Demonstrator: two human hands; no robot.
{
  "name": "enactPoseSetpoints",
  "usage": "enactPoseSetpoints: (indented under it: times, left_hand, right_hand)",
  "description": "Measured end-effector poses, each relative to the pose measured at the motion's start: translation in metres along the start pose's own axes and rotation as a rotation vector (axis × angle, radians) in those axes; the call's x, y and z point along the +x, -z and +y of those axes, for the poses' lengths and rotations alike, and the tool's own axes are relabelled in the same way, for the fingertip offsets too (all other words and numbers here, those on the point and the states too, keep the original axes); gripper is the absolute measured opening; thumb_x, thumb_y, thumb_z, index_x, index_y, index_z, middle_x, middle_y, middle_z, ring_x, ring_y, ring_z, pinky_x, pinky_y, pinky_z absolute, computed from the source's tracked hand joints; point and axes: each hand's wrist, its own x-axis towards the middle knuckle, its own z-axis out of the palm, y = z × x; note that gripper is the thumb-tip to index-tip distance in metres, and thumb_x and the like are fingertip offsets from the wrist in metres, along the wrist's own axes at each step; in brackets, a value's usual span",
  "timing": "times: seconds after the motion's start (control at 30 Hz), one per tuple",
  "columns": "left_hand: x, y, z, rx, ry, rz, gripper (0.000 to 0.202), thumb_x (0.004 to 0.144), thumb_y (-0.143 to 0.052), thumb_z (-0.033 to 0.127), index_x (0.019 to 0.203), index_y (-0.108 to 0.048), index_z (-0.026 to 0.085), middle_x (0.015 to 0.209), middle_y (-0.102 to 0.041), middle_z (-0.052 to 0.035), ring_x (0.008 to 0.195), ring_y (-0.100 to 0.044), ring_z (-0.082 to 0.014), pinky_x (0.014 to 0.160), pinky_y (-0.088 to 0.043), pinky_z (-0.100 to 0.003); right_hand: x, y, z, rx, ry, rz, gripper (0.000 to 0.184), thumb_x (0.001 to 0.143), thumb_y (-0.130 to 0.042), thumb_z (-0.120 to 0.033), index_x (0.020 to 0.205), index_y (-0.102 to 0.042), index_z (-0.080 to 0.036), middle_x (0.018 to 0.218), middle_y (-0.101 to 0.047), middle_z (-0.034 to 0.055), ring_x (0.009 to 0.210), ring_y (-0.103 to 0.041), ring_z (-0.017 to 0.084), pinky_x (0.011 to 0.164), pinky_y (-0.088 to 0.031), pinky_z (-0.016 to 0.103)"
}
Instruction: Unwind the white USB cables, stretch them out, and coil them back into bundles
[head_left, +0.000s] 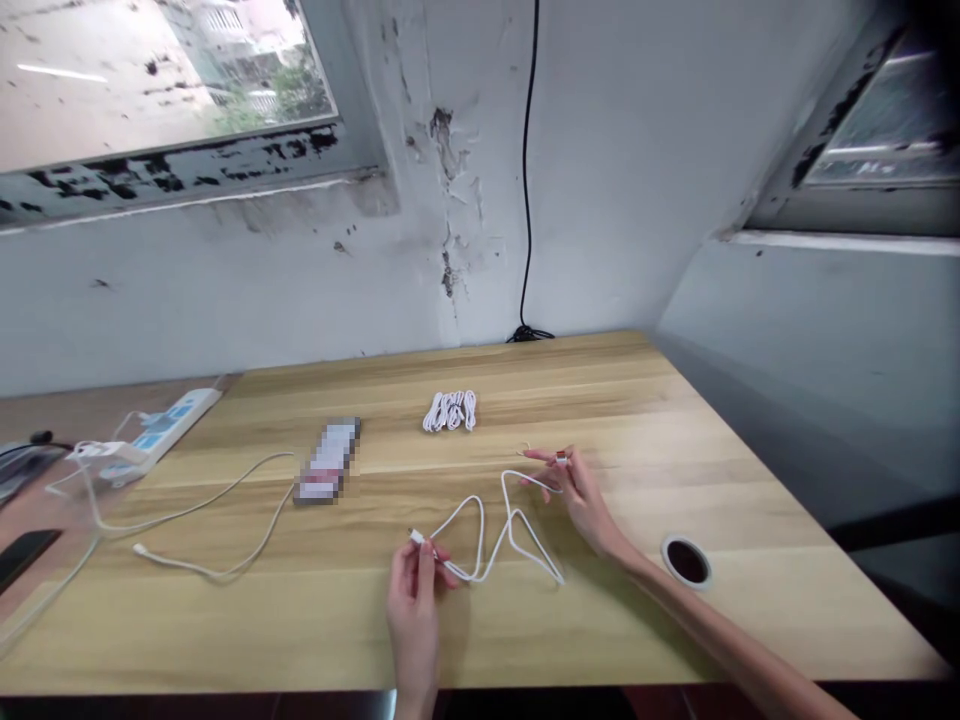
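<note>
A white charging cable (481, 528) lies in loose loops on the table between my two hands. My left hand (414, 600) is closed, its thumb and fingers pinching a white plug (417, 537) at one end. At the cable's other end, a USB plug (562, 457) with a coloured opening sits in the fingers of my right hand (583, 500), whose index finger points left. Close to that fingertip is a small thin strip (526, 447), too small to identify. Beyond my hands rest several coiled white cables (450, 411), side by side.
A phone (328, 462) lies left of centre, near another white cable (217, 574). Farther left are a white power strip (176, 425) and a dark phone (24, 555). A round cable hole (687, 562) is beside my right forearm. Against the wall hangs a black cord (526, 200).
</note>
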Motion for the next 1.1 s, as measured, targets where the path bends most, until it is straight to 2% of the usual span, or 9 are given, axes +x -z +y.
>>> enactPoseSetpoints:
  times: [0.1,0.2,0.33,0.47,0.6,0.67,0.8,0.97,1.1]
  left_hand:
    - [0.0008,-0.0016,0.0006,-0.008,-0.009,0.026,0.045,0.077,-0.072,0.057,0.093,-0.060,0.017,0.077,-0.067,-0.0024,0.058,-0.059,-0.0126,0.061,-0.051,-0.025]
    - [0.0014,-0.0034,0.0032,0.011,-0.017,0.022,0.043,0.079,-0.071,0.056,0.093,-0.060,0.016,0.077,-0.067,-0.0026,0.059,-0.059,-0.0128,0.062,-0.051,-0.026]
    - [0.0011,-0.0041,0.0053,0.023,-0.019,0.013,0.043,0.078,-0.071,0.056,0.091,-0.061,0.016,0.077,-0.067,-0.0028,0.059,-0.059,-0.0131,0.061,-0.051,-0.026]
    - [0.0003,-0.0047,0.0059,0.040,-0.025,0.017,0.045,0.077,-0.072,0.058,0.091,-0.062,0.016,0.075,-0.067,-0.0034,0.059,-0.060,-0.0140,0.060,-0.050,-0.026]
    - [0.0015,-0.0053,0.0048,0.043,-0.015,0.019,0.046,0.076,-0.073,0.058,0.090,-0.061,0.016,0.074,-0.067,-0.0030,0.057,-0.058,-0.0134,0.059,-0.050,-0.026]
    - [0.0023,-0.0052,0.0036,0.035,-0.014,0.018,0.046,0.076,-0.072,0.059,0.089,-0.061,0.016,0.073,-0.066,-0.0027,0.056,-0.057,-0.0130,0.058,-0.049,-0.025]
    - [0.0030,-0.0044,0.0015,0.029,-0.020,0.030,0.046,0.074,-0.074,0.058,0.089,-0.061,0.016,0.074,-0.067,-0.0033,0.056,-0.057,-0.0133,0.058,-0.050,-0.026]
    - [0.0029,-0.0040,-0.0003,0.038,-0.025,0.024,0.043,0.078,-0.072,0.056,0.091,-0.061,0.016,0.074,-0.067,-0.0031,0.055,-0.057,-0.0128,0.059,-0.049,-0.026]
    - [0.0034,-0.0041,-0.0016,0.031,-0.017,0.028,0.044,0.077,-0.073,0.055,0.092,-0.061,0.016,0.075,-0.067,-0.0030,0.055,-0.057,-0.0127,0.059,-0.050,-0.026]
  right_hand:
    - [0.0034,0.0019,-0.0009,0.136,-0.099,-0.028,0.031,0.094,-0.055,-0.053,0.091,-0.043,-0.025,0.113,-0.069,0.0062,0.077,-0.061,0.015,0.071,-0.045,0.030]
    - [0.0062,0.0048,0.0026,0.295,-0.212,0.004,0.034,0.086,-0.068,-0.052,0.090,-0.048,-0.025,0.093,-0.068,0.0015,0.070,-0.051,0.013,0.070,-0.043,0.027]
    - [0.0095,0.0076,0.0053,0.493,-0.293,-0.017,0.035,0.080,-0.078,-0.044,0.098,-0.058,-0.022,0.074,-0.051,-0.0031,0.057,-0.034,0.009,0.056,-0.034,0.023]
    - [0.0089,0.0073,0.0036,0.560,-0.324,-0.105,0.040,0.084,-0.073,-0.045,0.110,-0.063,-0.017,0.063,-0.030,-0.0061,0.056,-0.023,0.009,0.052,-0.024,0.024]
    - [0.0045,0.0079,0.0043,0.533,-0.398,-0.104,0.047,0.079,-0.076,-0.052,0.106,-0.066,-0.015,0.060,-0.022,-0.0080,0.054,-0.015,0.009,0.050,-0.019,0.025]
    - [0.0026,0.0089,0.0054,0.517,-0.430,-0.081,0.041,0.073,-0.081,-0.048,0.094,-0.067,-0.016,0.059,-0.023,-0.0082,0.054,-0.015,0.008,0.050,-0.018,0.025]
    - [0.0022,0.0088,0.0039,0.492,-0.448,-0.067,0.037,0.070,-0.085,-0.038,0.070,-0.053,-0.018,0.059,-0.025,-0.0077,0.054,-0.017,0.008,0.050,-0.021,0.024]
    - [0.0071,0.0050,-0.0008,0.597,-0.450,-0.216,0.042,0.084,-0.070,-0.040,0.064,-0.038,-0.021,0.059,-0.026,-0.0067,0.052,-0.016,0.009,0.047,-0.022,0.024]
    - [0.0098,0.0048,0.0007,0.679,-0.472,-0.232,0.045,0.085,-0.069,-0.037,0.063,-0.033,-0.021,0.057,-0.022,-0.0080,0.049,-0.011,0.009,0.044,-0.016,0.023]
